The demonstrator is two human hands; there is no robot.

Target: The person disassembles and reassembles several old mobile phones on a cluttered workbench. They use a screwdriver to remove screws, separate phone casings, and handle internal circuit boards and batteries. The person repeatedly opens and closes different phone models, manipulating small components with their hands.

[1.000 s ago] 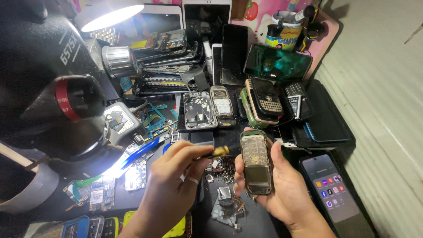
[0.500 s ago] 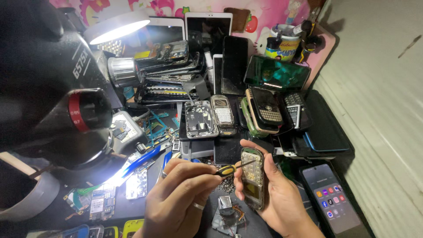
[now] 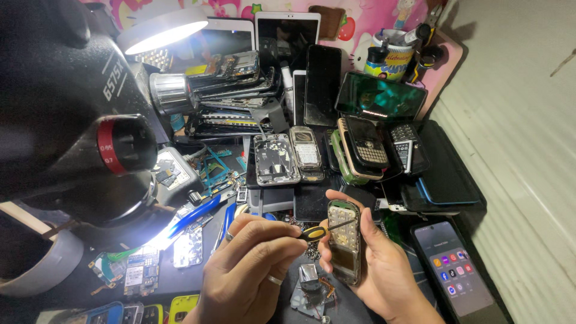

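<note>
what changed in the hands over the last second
The left hand brought its small yellow-and-black screwdriver rightward until the tip met the upper part of the opened keypad phone. The right hand turned that phone from facing up to side-on. Both grips unchanged; the cluttered bench is the same.

At the lower right of the surface (image 3: 492, 240) lies a smartphone (image 3: 459, 270) with its screen lit: a tall rectangle, pale grey, carrying rows of small coloured round icons. At the back, a phone (image 3: 380, 99) lies sideways, its dark screen showing green reflections. Left of it a black-screened phone (image 3: 322, 84) stands upright. Behind these, two tablets lean against the wall: one white-framed (image 3: 225, 36), one (image 3: 288, 30) with a dark screen. A round cup (image 3: 393, 60) at the back right carries a yellow and blue label. The keypad phone (image 3: 344, 249) in my left hand (image 3: 384, 270) has a small dark rectangular screen.
</note>
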